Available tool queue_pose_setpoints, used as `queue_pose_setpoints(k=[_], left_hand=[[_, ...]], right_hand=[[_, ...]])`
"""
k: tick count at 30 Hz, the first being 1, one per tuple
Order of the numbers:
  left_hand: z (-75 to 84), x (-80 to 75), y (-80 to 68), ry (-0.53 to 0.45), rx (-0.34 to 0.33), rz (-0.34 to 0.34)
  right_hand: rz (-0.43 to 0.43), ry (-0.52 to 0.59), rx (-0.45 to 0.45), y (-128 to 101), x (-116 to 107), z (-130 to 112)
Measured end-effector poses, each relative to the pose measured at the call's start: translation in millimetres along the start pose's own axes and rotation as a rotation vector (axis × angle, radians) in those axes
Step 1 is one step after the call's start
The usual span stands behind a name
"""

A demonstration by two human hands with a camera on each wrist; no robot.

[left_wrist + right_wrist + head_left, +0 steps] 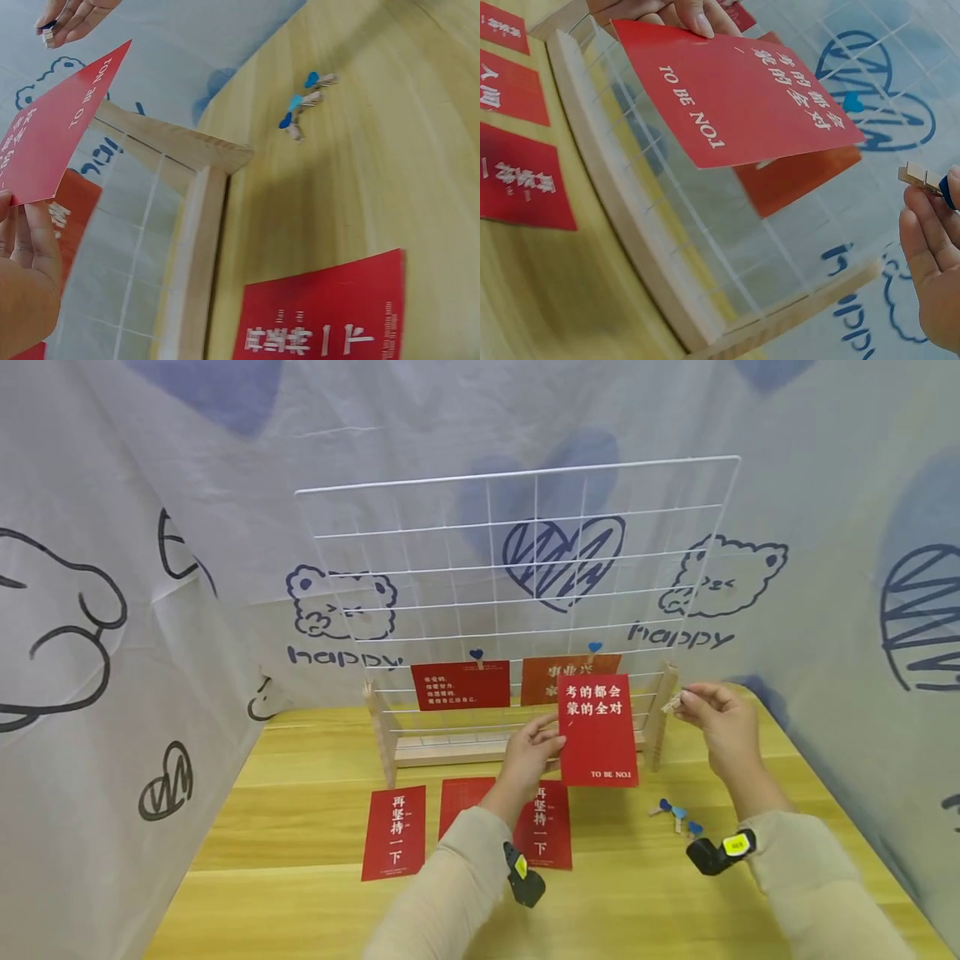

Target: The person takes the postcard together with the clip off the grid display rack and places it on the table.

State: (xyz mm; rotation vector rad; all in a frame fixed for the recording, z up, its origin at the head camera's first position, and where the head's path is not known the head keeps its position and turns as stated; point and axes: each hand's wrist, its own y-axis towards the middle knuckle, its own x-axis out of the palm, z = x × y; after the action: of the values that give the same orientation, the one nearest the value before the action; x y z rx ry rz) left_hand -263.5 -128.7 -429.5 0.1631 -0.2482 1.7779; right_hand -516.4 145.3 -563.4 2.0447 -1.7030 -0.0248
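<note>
Red card [597, 731], printed with white characters and "TO BE NO.1": held upright in front of the lower right of the wire grid [517, 568], pinched at its left edge by the left hand [530, 752], thumb on the face. Small wooden peg [672, 701]: pinched in the fingertips of the right hand [720, 718], raised just right of the card and apart from it; a blue end shows at the fingers in the right wrist view, probably a heart. Grid: white, standing in a wooden base [450, 750] at the back of the bench [300, 827]. On the grid's lowest rows, two cards hang under blue heart pegs, one red [461, 684], one orange [547, 672] and partly behind the held card. Flat on the bench before the base: three red cards [394, 832]. Right of these: a cluster of blue-headed pegs [677, 814]. Backdrop: printed sheet [112, 610] with bears and hearts.
</note>
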Motion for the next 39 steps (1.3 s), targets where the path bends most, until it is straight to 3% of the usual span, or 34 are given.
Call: queue_pose_setpoints(k=[2,6,16,30,36,39], left_hand=[[-4.4,-1.2,-1.7,0.013,-0.001,0.002],[-13.0,-1.7,-6.1,0.039,-0.011,0.010],[-46.4,-4.5,-10.8,0.070,-0.055,0.041],[-82.5,-2.8,-18.9,0.096,-0.119,0.093],[-95.3,-2.6,-22.0,0.141,-0.147,0.121],[-100.2,-0.7,-23.5,0.148,-0.155,0.130]], right_hand=[[0.005,-0.031,-0.048,-7.1,-6.3,13.6],[0.029,-0.053,-0.046,-30.1,-1.4,10.5],[0.046,-0.098,0.060,-86.1,11.2,-2.0],[0.023,-0.186,0.225,-146.5,23.4,-22.2],[0.017,-0.266,0.278,-174.0,26.0,-33.1],[0.005,-0.321,0.334,-185.7,36.2,-51.2]])
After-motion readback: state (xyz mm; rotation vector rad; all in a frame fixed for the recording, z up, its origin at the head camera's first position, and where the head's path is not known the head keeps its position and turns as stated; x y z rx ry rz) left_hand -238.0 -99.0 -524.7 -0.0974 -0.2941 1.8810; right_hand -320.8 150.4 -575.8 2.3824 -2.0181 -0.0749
